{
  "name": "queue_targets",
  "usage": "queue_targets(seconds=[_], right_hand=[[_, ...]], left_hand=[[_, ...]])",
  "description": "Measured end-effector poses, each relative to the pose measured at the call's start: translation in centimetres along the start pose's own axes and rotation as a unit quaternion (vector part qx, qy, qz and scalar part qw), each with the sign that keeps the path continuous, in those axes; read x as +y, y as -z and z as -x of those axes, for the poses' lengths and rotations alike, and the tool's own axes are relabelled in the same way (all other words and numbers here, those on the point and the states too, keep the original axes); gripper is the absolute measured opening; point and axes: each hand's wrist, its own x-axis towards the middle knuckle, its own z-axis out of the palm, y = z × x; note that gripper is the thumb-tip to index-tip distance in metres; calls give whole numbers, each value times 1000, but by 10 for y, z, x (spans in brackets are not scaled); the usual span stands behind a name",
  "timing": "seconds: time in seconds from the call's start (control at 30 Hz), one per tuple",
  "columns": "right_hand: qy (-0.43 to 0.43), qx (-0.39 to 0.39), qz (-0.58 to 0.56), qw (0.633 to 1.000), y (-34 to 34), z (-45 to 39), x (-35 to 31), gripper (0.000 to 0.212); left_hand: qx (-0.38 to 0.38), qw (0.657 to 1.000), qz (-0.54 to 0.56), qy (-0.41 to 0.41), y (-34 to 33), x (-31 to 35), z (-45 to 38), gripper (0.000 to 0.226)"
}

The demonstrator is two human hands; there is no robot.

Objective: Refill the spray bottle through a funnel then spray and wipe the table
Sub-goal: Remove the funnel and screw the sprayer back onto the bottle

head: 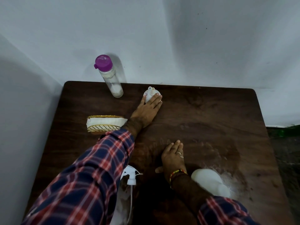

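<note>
A white funnel (150, 94) sits spout-up on the dark wooden table (211, 114) near the far edge. My left hand (146, 109) reaches over it, straight fingers laid across its right side and the thumb at its left. My right hand (173, 154) lies flat on the table nearer to me, holding nothing. The white spray bottle body (209, 181) lies on its side by my right forearm, with no head on it. Its white trigger head (131, 175) with the dip tube lies under my left sleeve.
A clear bottle with a purple cap (111, 77) stands at the far left by the wall. A gold wire holder with white napkins (104, 125) sits at the left. Pale smears mark the table around the spray bottle. Walls close off the back and left.
</note>
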Motion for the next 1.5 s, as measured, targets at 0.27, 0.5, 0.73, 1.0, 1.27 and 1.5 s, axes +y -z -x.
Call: queue_targets(seconds=[0.27,0.5,0.73,1.0,1.27,1.5], right_hand=[[9,13,-1,1000,0,3,3,128],[8,19,-22,1000,5,12,2,129],[-7,59,-43,997,2,26,3,126],[133,101,-241,956,-44,69,-51,92],[134,146,-226,954,-46,49,-74,39],[151,240,-336,898,-2,64,-74,24]], left_hand=[[27,999,2,-41,16,5,24,71],[201,940,237,144,35,35,153,79],[100,773,396,485,-20,55,328,57],[-100,805,371,451,-49,83,352,76],[-142,811,359,440,-51,83,347,78],[-146,799,371,451,-47,88,347,79]])
